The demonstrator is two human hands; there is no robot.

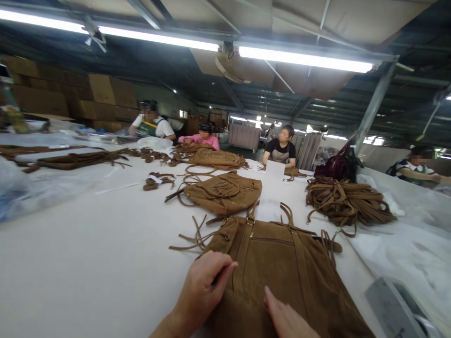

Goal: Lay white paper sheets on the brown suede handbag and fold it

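**Left hand (207, 288) loosely curled, right hand (286, 319) fingers out straight**

Can't tell if the left one's gripping anything tbh. Brown bag (271, 267) lies right under both, second bag (229, 190) just beyond, strappy brown bundle (347, 199) farther out, right of the right hand.

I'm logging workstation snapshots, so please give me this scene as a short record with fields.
Left hand: fingers curled, over the near brown bag; grip unclear
Right hand: over the same bag, partly cut off by the frame; grip unclear
Surface: white table
Beyond the near bag: second brown bag
Right of the second bag: heap of brown straps
Lower right: grey device, type unclear
Background: person in pink top, other people, stacked cardboard boxes
Lighting: overhead tube lights
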